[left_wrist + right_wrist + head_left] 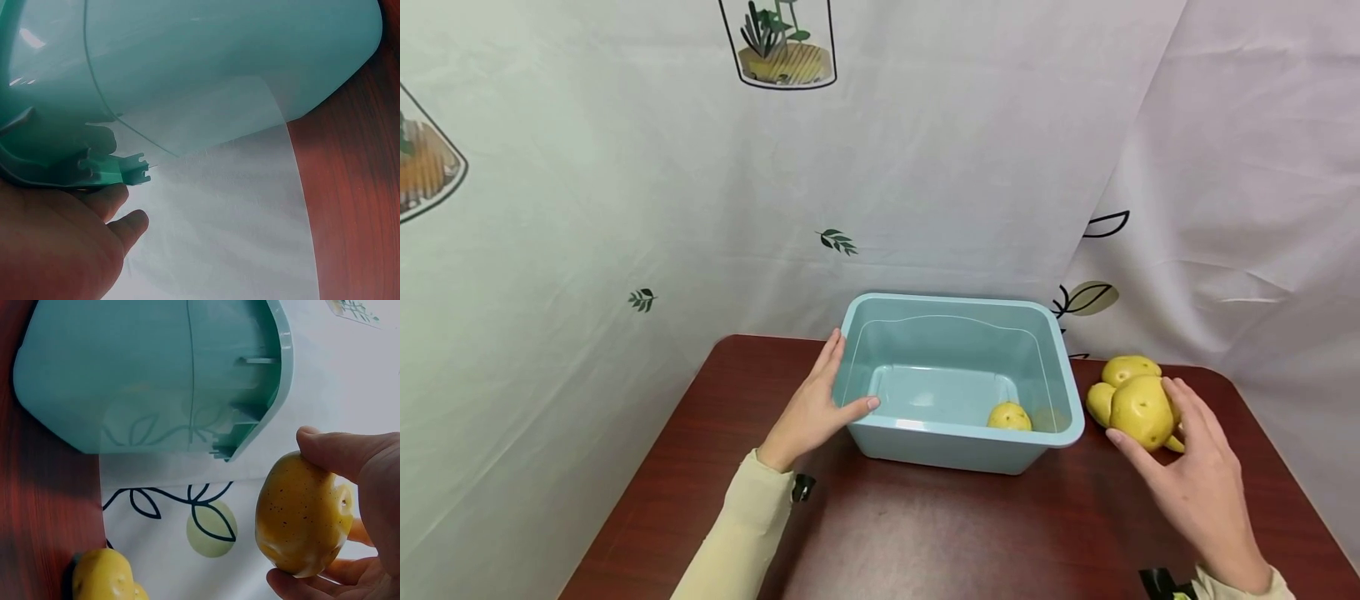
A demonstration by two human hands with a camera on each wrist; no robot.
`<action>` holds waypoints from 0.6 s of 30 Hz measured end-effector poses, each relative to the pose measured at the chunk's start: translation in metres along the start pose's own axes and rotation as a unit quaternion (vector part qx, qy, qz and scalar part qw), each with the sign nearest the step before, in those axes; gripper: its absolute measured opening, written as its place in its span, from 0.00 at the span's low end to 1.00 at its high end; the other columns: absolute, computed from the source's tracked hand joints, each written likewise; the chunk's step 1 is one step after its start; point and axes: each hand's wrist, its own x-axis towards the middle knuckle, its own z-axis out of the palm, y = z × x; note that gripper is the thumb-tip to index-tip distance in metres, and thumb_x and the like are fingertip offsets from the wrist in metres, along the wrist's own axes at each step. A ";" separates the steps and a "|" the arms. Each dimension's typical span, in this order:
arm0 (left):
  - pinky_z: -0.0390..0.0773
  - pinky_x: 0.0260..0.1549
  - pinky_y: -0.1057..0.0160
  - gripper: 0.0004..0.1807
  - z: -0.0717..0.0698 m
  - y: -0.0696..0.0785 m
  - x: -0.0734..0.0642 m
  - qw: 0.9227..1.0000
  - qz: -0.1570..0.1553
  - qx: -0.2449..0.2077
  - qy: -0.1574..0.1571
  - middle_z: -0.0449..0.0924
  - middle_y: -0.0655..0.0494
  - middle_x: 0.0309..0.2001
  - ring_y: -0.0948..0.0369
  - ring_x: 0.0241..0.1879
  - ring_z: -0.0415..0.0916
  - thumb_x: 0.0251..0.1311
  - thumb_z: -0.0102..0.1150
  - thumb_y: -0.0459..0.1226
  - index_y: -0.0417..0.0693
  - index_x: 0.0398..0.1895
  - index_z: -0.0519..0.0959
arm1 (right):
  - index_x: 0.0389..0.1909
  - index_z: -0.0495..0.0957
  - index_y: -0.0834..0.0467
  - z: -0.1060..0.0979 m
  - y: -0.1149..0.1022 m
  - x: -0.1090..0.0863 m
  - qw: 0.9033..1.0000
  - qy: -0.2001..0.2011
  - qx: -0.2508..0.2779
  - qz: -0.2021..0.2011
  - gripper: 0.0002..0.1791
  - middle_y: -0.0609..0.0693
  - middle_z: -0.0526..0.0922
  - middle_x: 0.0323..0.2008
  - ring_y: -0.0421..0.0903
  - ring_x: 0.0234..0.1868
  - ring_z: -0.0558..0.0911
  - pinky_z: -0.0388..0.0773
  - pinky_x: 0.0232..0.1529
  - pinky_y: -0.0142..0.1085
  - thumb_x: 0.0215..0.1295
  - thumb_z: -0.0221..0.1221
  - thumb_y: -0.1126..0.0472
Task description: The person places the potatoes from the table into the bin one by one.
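A light blue plastic bin [947, 454] stands on the table, with one yellow potato [1009, 416] inside at its front right. At the bin's front left corner my left hand [811, 417] holds the rim, thumb over the top; the left wrist view shows fingertips [130, 228] under the rim's edge. To the right of the bin my right hand [1198, 471] grips a potato [1141, 410] between thumb and fingers. In the right wrist view this held potato [303, 515] is raised clear of the table. Behind it sit more potatoes [1129, 367], partly hidden by it.
The dark red-brown wooden table [917, 533] ends at the back against a pale hanging cloth [947, 167] printed with leaves and jars. The bin's right wall stands between the potato pile and the bin's inside.
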 end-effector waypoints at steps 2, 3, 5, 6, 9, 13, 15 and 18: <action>0.55 0.71 0.46 0.60 0.000 0.000 0.000 1.000 0.001 0.001 0.000 0.31 0.73 0.80 0.64 0.78 0.40 0.58 0.63 0.65 0.50 0.82 0.42 | 0.74 0.65 0.58 0.000 -0.002 0.001 1.000 -0.001 0.003 0.000 0.49 0.60 0.66 0.72 0.65 0.69 0.66 0.58 0.72 0.46 0.50 0.77 0.60; 0.55 0.71 0.46 0.60 0.000 0.000 0.000 1.000 0.001 0.000 0.000 0.31 0.73 0.80 0.64 0.78 0.39 0.58 0.63 0.65 0.50 0.82 0.42 | 0.74 0.65 0.57 0.001 -0.003 0.002 1.000 -0.002 0.004 0.001 0.49 0.60 0.65 0.72 0.65 0.69 0.66 0.59 0.71 0.51 0.50 0.77 0.60; 0.55 0.72 0.46 0.60 0.000 0.000 0.000 1.000 0.002 0.000 0.000 0.31 0.73 0.80 0.64 0.78 0.39 0.58 0.63 0.65 0.49 0.82 0.42 | 0.75 0.64 0.56 0.001 -0.005 0.003 1.000 -0.003 0.005 0.002 0.50 0.60 0.65 0.72 0.66 0.68 0.67 0.60 0.67 0.59 0.50 0.77 0.60; 0.55 0.72 0.46 0.60 0.000 0.000 0.000 1.000 0.001 0.000 0.000 0.31 0.73 0.80 0.64 0.78 0.39 0.58 0.63 0.65 0.49 0.82 0.42 | 0.75 0.64 0.55 0.001 -0.007 0.003 1.000 -0.004 0.005 0.002 0.50 0.60 0.65 0.72 0.66 0.68 0.67 0.61 0.66 0.62 0.50 0.77 0.60; 0.55 0.72 0.46 0.60 0.000 0.000 0.000 1.000 0.001 0.000 -0.001 0.31 0.74 0.80 0.64 0.78 0.39 0.58 0.63 0.65 0.50 0.82 0.42 | 0.76 0.64 0.52 0.002 -0.010 0.005 1.000 -0.004 0.001 0.001 0.51 0.59 0.65 0.73 0.65 0.67 0.68 0.63 0.68 0.51 0.50 0.77 0.60; 0.56 0.71 0.46 0.60 0.000 0.000 0.000 1.000 0.001 0.001 -0.001 0.31 0.73 0.80 0.64 0.78 0.40 0.58 0.62 0.66 0.50 0.82 0.42 | 0.76 0.64 0.49 0.003 -0.014 0.007 1.000 -0.001 0.006 -0.005 0.52 0.58 0.66 0.72 0.64 0.65 0.70 0.58 0.61 0.20 0.49 0.78 0.60; 0.56 0.71 0.46 0.60 0.000 0.000 0.000 1.000 0.001 0.001 -0.002 0.31 0.73 0.80 0.64 0.78 0.40 0.57 0.62 0.66 0.50 0.82 0.42 | 0.76 0.64 0.50 0.005 -0.016 0.008 1.000 0.001 0.012 -0.009 0.52 0.58 0.66 0.71 0.64 0.65 0.70 0.53 0.54 0.11 0.48 0.78 0.60; 0.56 0.71 0.46 0.60 0.000 0.000 0.001 1.000 0.000 0.001 -0.002 0.31 0.73 0.80 0.64 0.78 0.40 0.58 0.62 0.66 0.50 0.82 0.42 | 0.75 0.65 0.53 0.006 -0.019 0.010 1.000 0.001 0.017 -0.014 0.52 0.59 0.67 0.71 0.64 0.63 0.72 0.54 0.51 0.10 0.48 0.79 0.60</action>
